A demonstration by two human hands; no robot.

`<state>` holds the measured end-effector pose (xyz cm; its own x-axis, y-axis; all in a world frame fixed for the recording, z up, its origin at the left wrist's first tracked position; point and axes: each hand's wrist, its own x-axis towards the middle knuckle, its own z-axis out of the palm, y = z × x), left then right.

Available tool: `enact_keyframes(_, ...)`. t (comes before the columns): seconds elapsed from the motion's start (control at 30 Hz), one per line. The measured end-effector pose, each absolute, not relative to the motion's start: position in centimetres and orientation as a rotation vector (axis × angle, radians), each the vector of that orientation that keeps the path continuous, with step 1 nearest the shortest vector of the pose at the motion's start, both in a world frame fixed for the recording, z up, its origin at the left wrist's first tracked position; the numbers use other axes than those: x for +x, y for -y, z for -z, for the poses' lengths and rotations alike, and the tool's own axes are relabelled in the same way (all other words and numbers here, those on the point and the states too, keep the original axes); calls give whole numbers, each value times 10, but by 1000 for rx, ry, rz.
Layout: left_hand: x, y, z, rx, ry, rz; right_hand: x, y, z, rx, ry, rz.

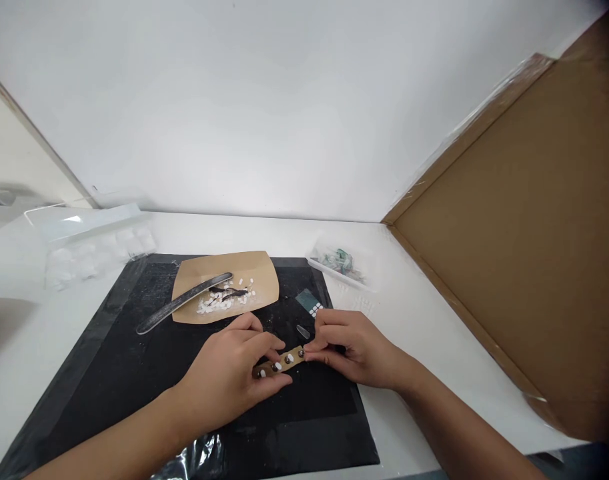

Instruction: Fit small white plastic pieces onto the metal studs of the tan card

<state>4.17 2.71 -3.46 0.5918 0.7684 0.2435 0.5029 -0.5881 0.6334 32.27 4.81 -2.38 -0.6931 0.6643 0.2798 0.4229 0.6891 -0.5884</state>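
Note:
A narrow brown strip (pixel 295 357) carries a row of dark round studs, with small white tabs on several of them. My left hand (pixel 237 363) grips its left part between thumb and fingers, over the black mat. At the strip's right end, by a stud without a white tab, my right hand (pixel 347 347) is closed in a pinch. Whatever lies between those fingertips is too small to make out. Just above the strip is a clear nail tip (pixel 303 331). Beside the right knuckles lies a dark green sheet (pixel 307 300) with white adhesive tabs.
On the black mat (pixel 124 373) rests a tan card (pixel 259 280) with scattered white bits and a dark nail file (pixel 184 303) across it. A clear tray (pixel 341 263) with green wrappings stands behind. Clear plastic packaging (pixel 94 250) sits left; a cardboard panel (pixel 514 233) rises right.

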Motion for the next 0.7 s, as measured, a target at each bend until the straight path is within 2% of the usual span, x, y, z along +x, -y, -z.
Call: enact_keyframes(0.7, 42, -26, 33, 2271, -1028, -671, 321, -47, 20, -813, 2562, -332)
